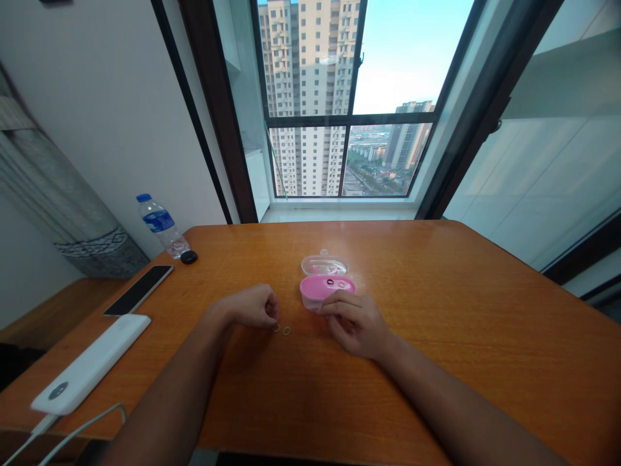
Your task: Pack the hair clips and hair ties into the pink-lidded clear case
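Note:
A small pink oval box stands on the wooden table, its clear lid open behind it. On the pink top lie a small dark ring and a pale ring. My right hand is at the box's front right side, its fingers against the wall. To the left, my left hand is closed, with thumb and fingertips pinched at a small pale ring low at the table. Just right of those fingertips another thin ring lies flat on the wood.
A water bottle and a round black object stand at the table's back left. Nearer are a dark-screened phone and a white power bank with a cable. The table reaches the window behind.

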Demonstrator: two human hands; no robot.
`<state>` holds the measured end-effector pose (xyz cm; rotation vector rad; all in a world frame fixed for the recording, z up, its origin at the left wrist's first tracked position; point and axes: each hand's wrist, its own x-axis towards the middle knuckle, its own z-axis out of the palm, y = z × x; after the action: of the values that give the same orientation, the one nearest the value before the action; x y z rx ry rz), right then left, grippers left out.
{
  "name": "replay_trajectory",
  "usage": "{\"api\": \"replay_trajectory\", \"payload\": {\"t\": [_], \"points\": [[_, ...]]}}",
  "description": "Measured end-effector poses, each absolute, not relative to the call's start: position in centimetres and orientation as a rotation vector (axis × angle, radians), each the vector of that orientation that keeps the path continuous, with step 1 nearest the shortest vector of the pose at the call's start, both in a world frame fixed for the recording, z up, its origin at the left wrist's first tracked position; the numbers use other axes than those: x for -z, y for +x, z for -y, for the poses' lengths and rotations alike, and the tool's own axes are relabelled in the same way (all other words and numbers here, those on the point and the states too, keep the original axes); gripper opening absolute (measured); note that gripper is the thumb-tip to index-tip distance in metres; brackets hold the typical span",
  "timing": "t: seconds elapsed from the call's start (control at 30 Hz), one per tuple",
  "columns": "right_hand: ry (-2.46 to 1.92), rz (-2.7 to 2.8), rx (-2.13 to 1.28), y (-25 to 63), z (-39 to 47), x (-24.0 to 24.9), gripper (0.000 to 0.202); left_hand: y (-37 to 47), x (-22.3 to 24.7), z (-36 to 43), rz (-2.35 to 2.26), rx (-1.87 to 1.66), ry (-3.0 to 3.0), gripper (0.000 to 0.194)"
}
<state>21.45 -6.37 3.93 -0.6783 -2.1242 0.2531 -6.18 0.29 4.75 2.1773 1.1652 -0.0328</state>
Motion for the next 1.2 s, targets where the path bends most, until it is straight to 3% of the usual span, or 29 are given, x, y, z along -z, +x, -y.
{"api": "replay_trajectory", "payload": {"t": [0.33,0.73,0.93,1.2], "points": [[-0.654,2.250,-0.396,21.2,6.5,-3.3,0.023,-4.4,-5.0,0.5,-1.091,-0.007,2.211,0.022],[-0.744,2.448,-0.482,21.0,6.2,-3.3,0.028,-3.7,-4.6,1.0,-1.056,-0.021,2.234,0.017],[-0.817,2.422,-0.524,20.8,6.2,-3.7,0.012,-2.3,-3.2,1.2,-0.793,-0.249,1.969,0.019],[-0.773,2.355,-0.527,20.9,5.6,-2.8,0.011,-0.5,-2.4,1.6,-0.600,-0.344,1.691,0.029]]}}
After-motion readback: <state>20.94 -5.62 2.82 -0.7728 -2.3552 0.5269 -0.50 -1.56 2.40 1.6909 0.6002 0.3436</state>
